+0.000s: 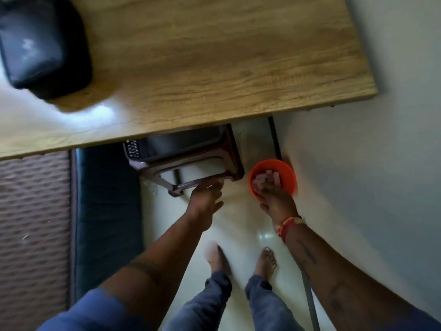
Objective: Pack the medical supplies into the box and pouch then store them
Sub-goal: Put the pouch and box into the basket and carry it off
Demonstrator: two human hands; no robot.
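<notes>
An orange round box point(284, 172) with pale pink and white items inside hangs low over the floor, right of the table leg. My right hand point(276, 201) is shut on its near rim, fingers reaching inside. My left hand point(206, 195) grips the near edge of a dark brown plastic stool point(229, 161) that stands half under the table. A black pouch point(40, 48) lies on the table's far left corner. The frame is blurred by motion.
The wooden table point(214, 68) fills the upper half. A dark mesh-sided bag point(152, 145) rests on the stool under the table. A teal mattress edge point(105, 211) and brown woven cover point(33, 223) lie left. My bare feet point(241, 260) stand on the glossy pale floor.
</notes>
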